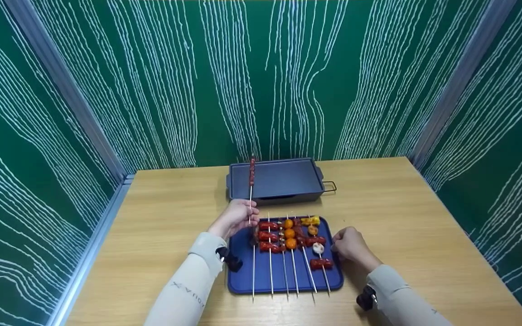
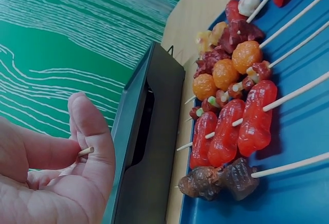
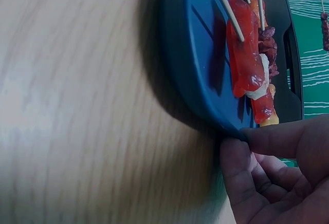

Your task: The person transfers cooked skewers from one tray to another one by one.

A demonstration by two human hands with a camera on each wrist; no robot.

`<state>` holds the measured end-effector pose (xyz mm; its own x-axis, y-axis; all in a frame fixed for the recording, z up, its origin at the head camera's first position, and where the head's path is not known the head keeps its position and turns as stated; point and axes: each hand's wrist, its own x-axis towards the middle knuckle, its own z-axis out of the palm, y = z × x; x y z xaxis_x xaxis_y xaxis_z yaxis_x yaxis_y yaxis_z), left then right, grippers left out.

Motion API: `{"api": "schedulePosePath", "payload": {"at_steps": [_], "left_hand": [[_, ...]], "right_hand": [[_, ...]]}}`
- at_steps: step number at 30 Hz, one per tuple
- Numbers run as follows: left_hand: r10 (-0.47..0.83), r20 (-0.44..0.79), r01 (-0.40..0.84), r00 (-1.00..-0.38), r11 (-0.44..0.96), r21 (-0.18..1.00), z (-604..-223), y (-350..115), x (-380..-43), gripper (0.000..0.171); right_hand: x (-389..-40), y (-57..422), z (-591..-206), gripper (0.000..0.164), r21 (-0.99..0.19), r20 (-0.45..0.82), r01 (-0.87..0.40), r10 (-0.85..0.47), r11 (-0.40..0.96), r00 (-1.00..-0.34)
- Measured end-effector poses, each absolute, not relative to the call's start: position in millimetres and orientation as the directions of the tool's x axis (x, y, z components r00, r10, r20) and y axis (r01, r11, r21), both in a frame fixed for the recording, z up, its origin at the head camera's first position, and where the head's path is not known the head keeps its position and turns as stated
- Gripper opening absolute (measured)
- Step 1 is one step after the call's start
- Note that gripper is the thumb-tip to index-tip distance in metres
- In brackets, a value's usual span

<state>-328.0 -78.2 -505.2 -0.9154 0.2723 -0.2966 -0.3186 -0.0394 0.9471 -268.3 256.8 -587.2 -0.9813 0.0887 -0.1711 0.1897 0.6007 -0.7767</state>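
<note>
My left hand [image 1: 238, 215] pinches the stick of a meat skewer [image 1: 252, 172] between thumb and fingers; its dark red meat points away, over the left part of a black grill [image 1: 288, 179]. In the left wrist view only the stick's end [image 2: 86, 151] shows. My right hand [image 1: 351, 244] pinches the right rim of a blue tray [image 1: 243, 280] between thumb and forefinger. Several skewers lie side by side on the tray: dark brown chunks [image 2: 239, 179], red sausages [image 2: 257, 118], orange balls [image 1: 290, 233], dark red meat [image 1: 299, 231] and a mixed one [image 1: 318, 248].
The grill stands behind the tray, near the patterned green wall [image 1: 261, 90], with a wire handle [image 1: 330, 186] sticking out at its right. Stick ends reach past the tray's front edge over the wooden table [image 1: 166, 253]. Grey posts [image 1: 460, 72] frame the side walls.
</note>
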Motion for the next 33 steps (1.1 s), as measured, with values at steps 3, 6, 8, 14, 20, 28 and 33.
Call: {"api": "schedulePosePath", "payload": {"at_steps": [3, 6, 8, 14, 20, 28, 33], "left_hand": [[0.274, -0.294, -0.315, -0.916, -0.036, 0.948, -506.8, -78.9, -325.6, 0.03], [0.264, -0.293, -0.313, -0.919, -0.033, 0.949, -510.5, -79.5, -324.4, 0.03], [0.259, -0.293, -0.313, -0.92, -0.038, 0.949, -512.8, -80.2, -323.5, 0.03], [0.257, -0.286, -0.306, -0.923, -0.042, 0.951, -518.5, -83.5, -319.3, 0.032], [0.269, -0.279, -0.301, -0.922, -0.041, 0.953, -522.5, -87.4, -311.8, 0.033], [0.278, -0.278, -0.298, -0.919, -0.032, 0.954, -525.9, -92.7, -301.2, 0.039], [0.266, -0.279, -0.297, -0.923, -0.029, 0.955, -528.9, -95.4, -294.3, 0.032]], "right_hand": [[-268.5, 257.3, -587.0, 0.016, -0.772, -0.176, 0.194, 0.09, 0.605, -0.98], [-268.6, 257.1, -587.0, 0.017, -0.775, -0.173, 0.189, 0.086, 0.603, -0.981], [-268.6, 257.1, -586.5, 0.017, -0.779, -0.173, 0.189, 0.085, 0.598, -0.981], [-268.5, 256.0, -584.8, 0.011, -0.788, -0.182, 0.2, 0.09, 0.582, -0.979], [-268.3, 255.8, -585.3, 0.01, -0.782, -0.19, 0.209, 0.095, 0.587, -0.977], [-268.2, 256.2, -586.7, 0.014, -0.783, -0.182, 0.206, 0.1, 0.587, -0.978], [-268.4, 254.2, -586.5, 0.021, -0.799, -0.186, 0.212, 0.105, 0.563, -0.977]]}}
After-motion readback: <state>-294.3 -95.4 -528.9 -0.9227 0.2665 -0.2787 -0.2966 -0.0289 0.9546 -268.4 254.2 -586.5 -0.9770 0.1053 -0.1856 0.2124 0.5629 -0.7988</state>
